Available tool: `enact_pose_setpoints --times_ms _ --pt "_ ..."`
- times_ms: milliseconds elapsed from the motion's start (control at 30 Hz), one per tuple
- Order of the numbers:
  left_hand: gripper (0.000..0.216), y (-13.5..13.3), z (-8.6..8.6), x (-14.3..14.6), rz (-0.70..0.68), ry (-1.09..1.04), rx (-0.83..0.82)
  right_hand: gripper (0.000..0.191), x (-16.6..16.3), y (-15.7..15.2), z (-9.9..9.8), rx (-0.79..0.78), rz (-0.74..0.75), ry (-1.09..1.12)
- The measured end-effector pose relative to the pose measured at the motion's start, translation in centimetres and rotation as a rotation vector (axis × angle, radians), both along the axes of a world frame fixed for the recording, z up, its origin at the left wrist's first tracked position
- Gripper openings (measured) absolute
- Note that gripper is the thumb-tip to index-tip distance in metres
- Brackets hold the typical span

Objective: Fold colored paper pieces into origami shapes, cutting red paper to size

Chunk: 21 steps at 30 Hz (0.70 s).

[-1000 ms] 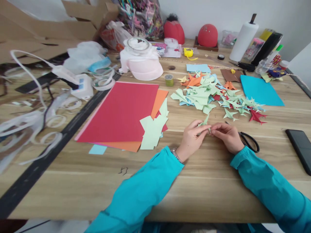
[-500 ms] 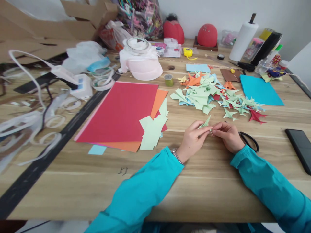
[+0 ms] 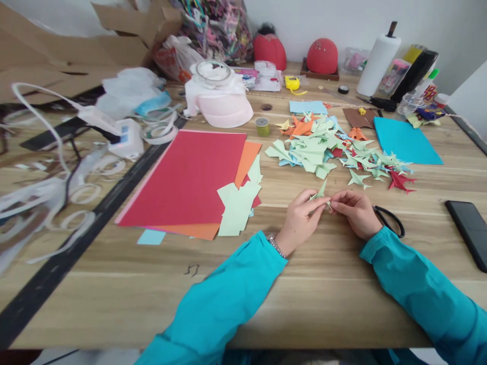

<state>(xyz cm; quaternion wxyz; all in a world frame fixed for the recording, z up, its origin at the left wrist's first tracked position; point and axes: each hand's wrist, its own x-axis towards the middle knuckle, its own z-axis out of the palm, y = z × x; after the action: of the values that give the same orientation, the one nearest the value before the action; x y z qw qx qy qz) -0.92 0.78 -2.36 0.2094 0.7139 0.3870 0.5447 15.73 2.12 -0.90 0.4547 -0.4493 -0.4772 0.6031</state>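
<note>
Far left of frame: white straps in loose coils, then a black strip running diagonally down your desk. Left of centre: big red sheet lying flat over orange ones, with green paper pieces overlapping its lower right corner.

Right of centre: your left hand is clamped on the green folded paper, thumb and fingers together, one pointed end sticking up past them. The paper sits between your two hands, just below the pile of folded paper. Your right hand has thumb and forefinger pinched on its small pale end; the rest of that grip is hidden.

Handling, my read: next to no weight, stiff along the creases, soft across single layers, not very slippery. Thin tips should bend or tear easily. Take hold at the thick folded middle, light pinch; don't squeeze the points.

Right of that: scissors with black handles, partly behind your right hand. Far right: black phone, well apart from both hands.
</note>
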Motion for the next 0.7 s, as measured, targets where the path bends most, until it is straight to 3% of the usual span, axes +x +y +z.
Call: enact_pose_setpoints --times_ms 700 --pt "0.02 0.08 0.09 0.02 0.003 -0.007 0.004 0.026 0.12 0.01 -0.25 0.003 0.014 0.009"
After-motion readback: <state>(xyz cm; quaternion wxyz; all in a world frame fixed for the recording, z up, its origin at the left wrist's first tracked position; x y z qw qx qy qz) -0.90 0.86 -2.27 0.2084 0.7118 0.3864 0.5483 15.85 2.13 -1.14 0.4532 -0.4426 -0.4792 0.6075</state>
